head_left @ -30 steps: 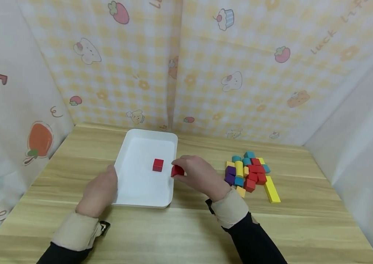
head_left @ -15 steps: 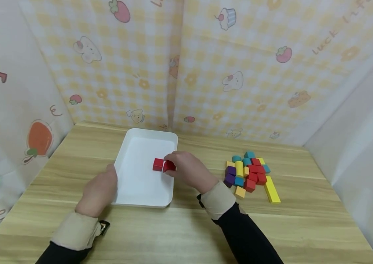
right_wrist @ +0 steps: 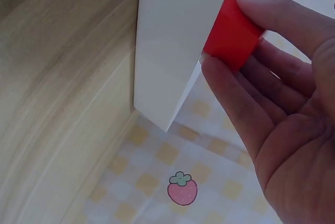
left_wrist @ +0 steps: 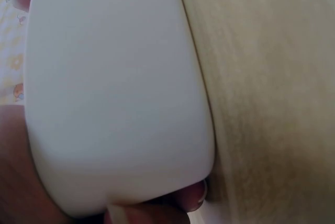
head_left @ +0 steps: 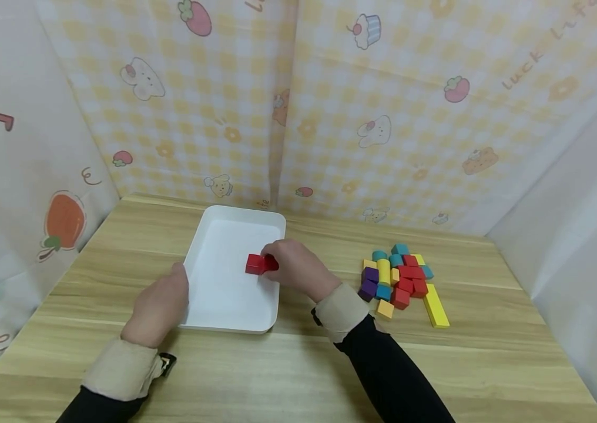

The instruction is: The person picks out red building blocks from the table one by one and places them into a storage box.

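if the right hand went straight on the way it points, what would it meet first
Most likely the red cube lying in the tray, just ahead of the red block pinched in the right hand; whether the two touch is hard to tell.

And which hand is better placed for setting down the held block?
Probably the right hand: it pinches the block beside the other red block, while the left hand holds the tray.

Red block [right_wrist: 233,33], white tray [head_left: 224,299], yellow-checked strawberry-print cloth [head_left: 330,88], pale wood-grained table [head_left: 235,376].
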`<action>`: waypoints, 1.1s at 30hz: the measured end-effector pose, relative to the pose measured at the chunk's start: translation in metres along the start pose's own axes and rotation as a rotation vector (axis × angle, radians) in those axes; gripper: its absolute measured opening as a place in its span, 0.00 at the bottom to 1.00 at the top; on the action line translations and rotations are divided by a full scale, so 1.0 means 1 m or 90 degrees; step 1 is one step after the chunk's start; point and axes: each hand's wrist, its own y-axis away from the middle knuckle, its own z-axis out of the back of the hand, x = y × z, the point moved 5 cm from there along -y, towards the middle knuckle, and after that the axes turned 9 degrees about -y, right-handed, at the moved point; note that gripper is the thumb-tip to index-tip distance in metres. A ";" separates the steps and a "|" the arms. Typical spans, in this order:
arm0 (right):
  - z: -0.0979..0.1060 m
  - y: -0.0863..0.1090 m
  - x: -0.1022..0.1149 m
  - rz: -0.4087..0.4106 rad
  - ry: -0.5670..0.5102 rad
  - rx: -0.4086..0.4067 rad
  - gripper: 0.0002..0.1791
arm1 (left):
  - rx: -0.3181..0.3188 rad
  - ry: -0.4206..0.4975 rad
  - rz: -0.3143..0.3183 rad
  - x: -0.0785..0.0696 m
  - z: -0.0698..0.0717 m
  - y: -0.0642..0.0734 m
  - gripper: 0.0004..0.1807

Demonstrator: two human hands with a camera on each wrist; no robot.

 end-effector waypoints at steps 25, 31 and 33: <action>-0.020 -0.019 0.000 -0.005 0.050 0.042 0.13 | 0.002 0.000 0.005 0.000 0.001 0.001 0.02; -0.026 -0.022 -0.004 -0.016 0.042 0.046 0.14 | -0.002 0.001 0.005 -0.001 0.001 0.001 0.02; -0.027 -0.023 -0.005 -0.011 0.048 0.044 0.13 | -0.002 0.002 0.006 -0.001 0.001 0.001 0.03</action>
